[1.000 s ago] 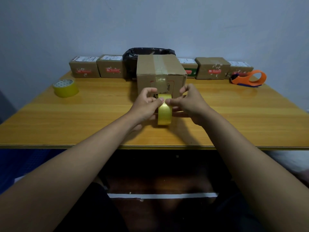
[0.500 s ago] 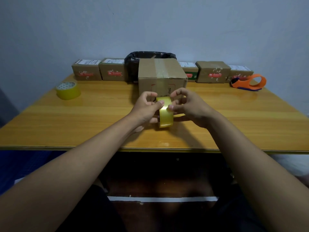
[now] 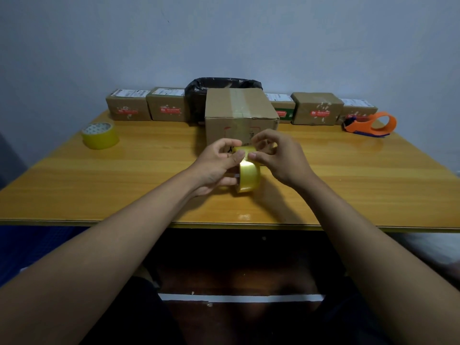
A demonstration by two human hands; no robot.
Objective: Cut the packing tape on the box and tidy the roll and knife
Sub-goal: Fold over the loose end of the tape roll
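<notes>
A yellow tape roll [image 3: 249,174] stands on edge just above the table, right in front of a cardboard box [image 3: 240,113] whose top seam carries clear packing tape. My left hand [image 3: 216,165] grips the roll's left side, thumb on its top. My right hand [image 3: 278,158] holds the right side, thumb and forefinger pinching at the roll's top edge. I cannot tell whether a tape strip still joins the roll to the box. No knife is visible.
A second yellow tape roll [image 3: 100,135] lies at the far left of the wooden table [image 3: 348,185]. An orange tape dispenser [image 3: 371,124] sits at the far right. Several small parcels [image 3: 316,112] and a black bag [image 3: 199,95] line the back edge by the wall.
Both hands have shifted slightly on the roll, the fingertips closing together at its top edge. The roll stays in front of the box.
</notes>
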